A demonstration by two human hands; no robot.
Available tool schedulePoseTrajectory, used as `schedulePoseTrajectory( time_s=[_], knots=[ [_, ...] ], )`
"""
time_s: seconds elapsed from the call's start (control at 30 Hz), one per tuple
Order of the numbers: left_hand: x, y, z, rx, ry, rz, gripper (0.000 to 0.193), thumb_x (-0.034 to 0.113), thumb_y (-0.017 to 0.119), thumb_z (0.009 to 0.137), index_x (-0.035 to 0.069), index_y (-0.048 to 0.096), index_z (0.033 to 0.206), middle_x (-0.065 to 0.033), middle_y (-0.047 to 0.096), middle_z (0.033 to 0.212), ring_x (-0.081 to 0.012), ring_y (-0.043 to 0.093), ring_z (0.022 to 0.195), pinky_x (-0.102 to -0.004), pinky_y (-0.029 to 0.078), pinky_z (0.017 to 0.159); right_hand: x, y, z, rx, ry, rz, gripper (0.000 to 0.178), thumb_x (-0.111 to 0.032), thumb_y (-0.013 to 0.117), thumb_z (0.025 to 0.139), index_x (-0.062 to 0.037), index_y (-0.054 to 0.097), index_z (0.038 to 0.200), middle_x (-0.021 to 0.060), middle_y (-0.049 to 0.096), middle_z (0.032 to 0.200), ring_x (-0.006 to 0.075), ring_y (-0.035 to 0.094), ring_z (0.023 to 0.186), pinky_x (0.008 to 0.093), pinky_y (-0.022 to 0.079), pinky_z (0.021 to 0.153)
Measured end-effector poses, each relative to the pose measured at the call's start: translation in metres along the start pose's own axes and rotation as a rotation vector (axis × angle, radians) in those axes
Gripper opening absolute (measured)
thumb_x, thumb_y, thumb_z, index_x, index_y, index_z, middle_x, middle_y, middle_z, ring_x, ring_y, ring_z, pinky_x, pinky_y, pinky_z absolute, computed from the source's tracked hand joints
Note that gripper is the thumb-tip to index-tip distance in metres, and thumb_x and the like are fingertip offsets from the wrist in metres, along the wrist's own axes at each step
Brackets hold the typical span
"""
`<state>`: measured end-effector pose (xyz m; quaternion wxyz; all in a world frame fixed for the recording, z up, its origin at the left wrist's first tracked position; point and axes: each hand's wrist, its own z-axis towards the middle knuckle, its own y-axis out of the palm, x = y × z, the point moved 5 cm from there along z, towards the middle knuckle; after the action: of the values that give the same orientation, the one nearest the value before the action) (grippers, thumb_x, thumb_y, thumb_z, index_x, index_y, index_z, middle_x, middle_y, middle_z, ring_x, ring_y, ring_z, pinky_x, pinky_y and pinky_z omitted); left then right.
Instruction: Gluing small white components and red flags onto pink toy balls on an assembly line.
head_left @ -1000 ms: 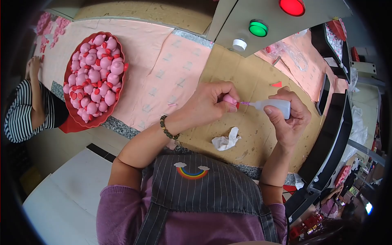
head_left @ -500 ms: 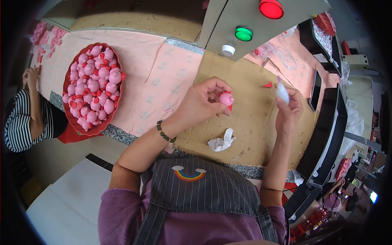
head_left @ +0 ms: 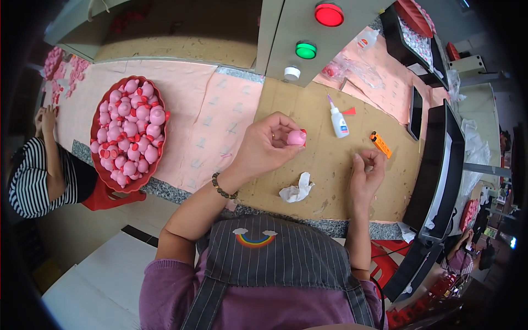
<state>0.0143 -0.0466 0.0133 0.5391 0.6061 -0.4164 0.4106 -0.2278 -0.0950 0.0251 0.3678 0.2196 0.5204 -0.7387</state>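
My left hand (head_left: pixel 267 144) pinches a small pink round figure (head_left: pixel 296 137) with red parts between thumb and fingers, above the brown cardboard (head_left: pixel 330 181). My right hand (head_left: pixel 367 175) hovers over the cardboard's right side, fingers loosely curled and thumb apart, with nothing visible in it. Just beyond those fingers lies an orange tool (head_left: pixel 380 144) with a dark end. A small white squeeze bottle (head_left: pixel 340 122) with a thin purple nozzle rests farther off; whether it stands or lies, I cannot tell. Beside it is a small red triangular piece (head_left: pixel 349 111). Crumpled white tissue (head_left: pixel 296 188) lies nearer me.
To the left, a red scalloped tray (head_left: pixel 94 144) holds many pink figures. A grey box with red, green and white buttons (head_left: pixel 306 50) juts in at the top. Black trays (head_left: pixel 443 159) border the right. Another person in a striped sleeve (head_left: pixel 34 173) works at far left.
My right hand has let go of the squeeze bottle on the cardboard and drawn back toward me. The orange tool now shows. My left hand still holds the pink figure, now turned differently.
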Motion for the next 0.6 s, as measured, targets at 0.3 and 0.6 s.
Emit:
schedulePoseTrajectory(
  time_s=[0.3,0.6],
  knots=[
    [-0.002,-0.002,0.0,-0.014,0.029,0.122,0.028,-0.007,0.064,0.075,-0.002,0.055,0.101,-0.0071,0.062,0.095,-0.0093,0.059,0.087,-0.0218,0.05,0.074,-0.091,0.053,-0.055,-0.794,-0.616,0.113,0.026,-0.005,0.069,0.064,-0.001,0.061,0.089,0.0125,0.054,0.088,0.0257,0.057,0.081,0.0363,0.047,0.07],
    [-0.005,-0.002,0.001,-0.015,-0.015,0.075,0.027,-0.006,0.064,0.075,-0.002,0.056,0.1,-0.0069,0.062,0.094,-0.0091,0.059,0.087,-0.0217,0.05,0.074,-0.084,0.035,-0.068,-0.847,-0.867,0.162,0.027,-0.002,0.064,0.064,-0.0005,0.061,0.091,0.0116,0.055,0.088,0.0265,0.056,0.071,0.0323,0.049,0.061]
  ],
)
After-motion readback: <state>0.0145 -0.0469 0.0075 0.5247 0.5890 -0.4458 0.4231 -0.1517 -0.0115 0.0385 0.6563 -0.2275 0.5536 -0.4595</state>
